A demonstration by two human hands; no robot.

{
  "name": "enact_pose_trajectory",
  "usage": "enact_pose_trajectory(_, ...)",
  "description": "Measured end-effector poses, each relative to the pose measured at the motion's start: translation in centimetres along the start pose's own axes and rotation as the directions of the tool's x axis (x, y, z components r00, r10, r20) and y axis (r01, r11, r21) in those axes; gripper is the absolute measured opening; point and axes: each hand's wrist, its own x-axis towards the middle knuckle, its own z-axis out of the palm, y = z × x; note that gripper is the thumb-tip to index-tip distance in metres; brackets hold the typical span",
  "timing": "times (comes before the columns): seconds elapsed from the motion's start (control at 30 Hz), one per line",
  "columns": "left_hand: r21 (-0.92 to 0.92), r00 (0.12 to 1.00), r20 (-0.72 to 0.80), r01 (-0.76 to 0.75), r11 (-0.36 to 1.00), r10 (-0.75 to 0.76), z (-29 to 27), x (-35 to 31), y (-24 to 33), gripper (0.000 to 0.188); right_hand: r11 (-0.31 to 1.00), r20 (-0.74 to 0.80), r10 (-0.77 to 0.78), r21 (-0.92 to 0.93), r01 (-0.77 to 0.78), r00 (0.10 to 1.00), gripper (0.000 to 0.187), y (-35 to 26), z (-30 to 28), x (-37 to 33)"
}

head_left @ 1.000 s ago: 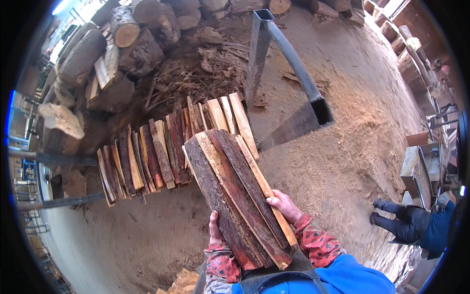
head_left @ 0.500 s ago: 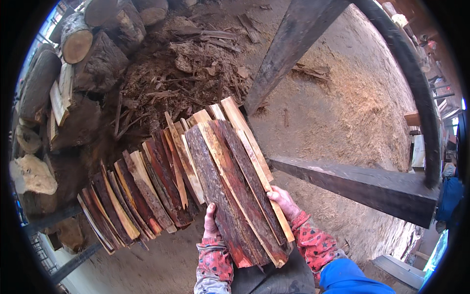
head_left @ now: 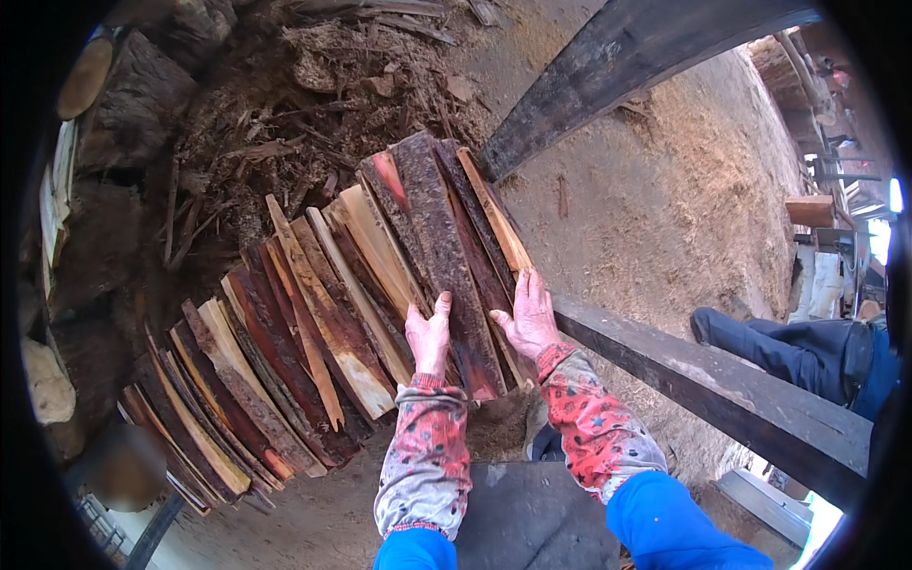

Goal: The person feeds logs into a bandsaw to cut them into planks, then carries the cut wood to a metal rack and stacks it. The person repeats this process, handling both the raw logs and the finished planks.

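A long leaning row of split wood slabs (head_left: 275, 332), bark and pale cut sides mixed, stretches from the lower left up to the middle. At its right end stands a bundle of bark-covered slabs (head_left: 445, 252), set against the rest. My left hand (head_left: 429, 337) rests on the bundle's near left part, thumb and fingers apart. On the bundle's right side lies my right hand (head_left: 530, 321), its fingers stretched along a narrow, pale-edged slab (head_left: 496, 214) and its thumb spread. Both hands touch the wood without wrapping round it.
Dark beams rise at the upper right (head_left: 617, 81) and run across the lower right (head_left: 712, 389). Bark scraps and chips (head_left: 313, 104) lie behind the row, logs (head_left: 85, 78) at the left. Another person's trouser leg (head_left: 788, 347) shows at the right. A dark flat surface (head_left: 532, 513) is nearest me.
The bundle of slabs, held up between both hands before, has moved forward onto the row's right end. My hands have loosened on it. Another person's leg has come into view at the right.
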Motion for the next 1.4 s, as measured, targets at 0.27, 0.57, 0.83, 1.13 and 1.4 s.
enact_pose_trajectory(0.27,0.126,0.984,-0.138,0.126,0.984,-0.109,0.3,-1.2,1.0,0.105,0.996,0.01,-0.039,0.081,0.038,0.999,0.092,1.2,0.1,0.1)
enact_pose_trajectory(0.57,0.204,0.991,0.005,-0.134,0.97,0.136,1.3,-9.0,-2.8,0.066,0.978,0.132,-0.086,0.201,0.059,0.987,0.073,2.3,-4.0,-14.1)
enact_pose_trajectory(0.83,0.175,0.947,0.3,-0.17,0.97,0.112,0.1,-11.0,-0.4,0.063,0.956,0.333,0.12,0.217,-0.199,0.935,0.062,2.6,-2.6,-27.0)
enact_pose_trajectory(1.13,0.455,0.886,0.463,-0.232,0.86,-0.006,-10.1,-16.9,-2.7,0.044,0.851,0.456,0.281,0.288,-0.438,0.845,0.055,-2.1,-6.7,-36.2)
enact_pose_trajectory(1.4,0.553,0.893,0.389,-0.03,0.832,-0.226,-20.1,-23.6,-8.9,0.04,0.729,0.413,0.253,0.513,-0.453,0.875,0.055,-5.6,-10.8,-40.1)
